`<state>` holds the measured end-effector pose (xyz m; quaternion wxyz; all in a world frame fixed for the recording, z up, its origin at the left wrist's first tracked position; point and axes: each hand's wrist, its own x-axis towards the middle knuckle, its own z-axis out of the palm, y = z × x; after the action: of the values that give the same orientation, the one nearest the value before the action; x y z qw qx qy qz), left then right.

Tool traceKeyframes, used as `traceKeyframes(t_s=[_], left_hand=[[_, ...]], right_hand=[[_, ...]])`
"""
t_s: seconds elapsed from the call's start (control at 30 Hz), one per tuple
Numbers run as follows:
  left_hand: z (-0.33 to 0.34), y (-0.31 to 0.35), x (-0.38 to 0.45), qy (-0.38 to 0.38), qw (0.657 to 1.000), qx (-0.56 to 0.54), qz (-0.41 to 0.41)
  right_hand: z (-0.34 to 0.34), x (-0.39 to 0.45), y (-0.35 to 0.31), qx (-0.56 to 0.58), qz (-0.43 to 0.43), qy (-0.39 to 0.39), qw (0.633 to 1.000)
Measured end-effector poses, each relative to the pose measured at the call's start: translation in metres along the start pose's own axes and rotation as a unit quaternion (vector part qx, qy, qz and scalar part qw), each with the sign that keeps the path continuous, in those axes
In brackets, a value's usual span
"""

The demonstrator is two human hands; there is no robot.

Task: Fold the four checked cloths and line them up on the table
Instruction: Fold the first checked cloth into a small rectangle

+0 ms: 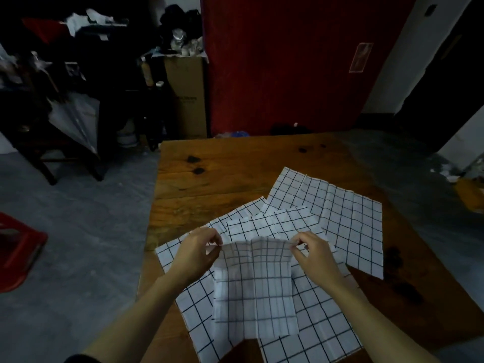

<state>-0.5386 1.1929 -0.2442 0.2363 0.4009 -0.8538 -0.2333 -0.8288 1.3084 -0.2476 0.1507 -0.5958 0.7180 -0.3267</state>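
Observation:
Several white cloths with a black grid lie overlapping on the wooden table (pixel 235 166). I hold one checked cloth (pixel 254 289) up by its top edge, hanging in front of me. My left hand (pixel 196 252) pinches its top left corner. My right hand (pixel 314 252) pinches its top right corner. Under it lies a spread cloth (pixel 327 318) near the table's front edge. Another spread cloth (pixel 348 218) lies at the right, and a smaller folded-looking one (pixel 275 224) sits behind my hands, over a further cloth (pixel 235 213).
The table's far half is bare wood with dark knots. A red door (pixel 288 61) and a cardboard box (pixel 188 95) stand behind it. A dark chair (pixel 52 142) and clutter are at the left, a red object (pixel 15 247) on the floor.

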Motion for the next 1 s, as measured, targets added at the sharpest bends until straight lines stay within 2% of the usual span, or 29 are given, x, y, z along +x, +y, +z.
traceKeyframes(t_s=[0.33, 0.5, 0.57, 0.63, 0.73, 0.9, 1.0], left_hand=[[0.029, -0.013, -0.051, -0.109, 0.992, 0.029, 0.054], [0.024, -0.009, -0.058, -0.255, 0.966, 0.014, 0.033], [0.023, -0.005, -0.055, -0.238, 0.97, -0.053, 0.016], [0.027, -0.007, -0.049, -0.167, 0.981, -0.094, -0.013], [0.036, -0.027, -0.04, -0.098, 0.991, -0.037, -0.084], [0.057, -0.065, -0.044, -0.133, 0.977, 0.059, -0.157], [0.071, -0.077, -0.047, -0.148, 0.972, 0.082, -0.166]], right_hand=[[0.023, -0.04, 0.042, -0.051, -0.01, -0.183, 0.982], [0.032, -0.042, 0.057, -0.076, -0.011, -0.23, 0.97], [0.035, -0.038, 0.057, -0.075, 0.005, -0.226, 0.971], [0.038, -0.034, 0.056, -0.061, 0.014, -0.208, 0.976], [0.045, -0.028, 0.053, -0.051, 0.03, -0.188, 0.98], [0.062, -0.027, 0.05, -0.069, 0.056, -0.203, 0.975], [0.075, -0.029, 0.051, -0.089, 0.057, -0.212, 0.972]])
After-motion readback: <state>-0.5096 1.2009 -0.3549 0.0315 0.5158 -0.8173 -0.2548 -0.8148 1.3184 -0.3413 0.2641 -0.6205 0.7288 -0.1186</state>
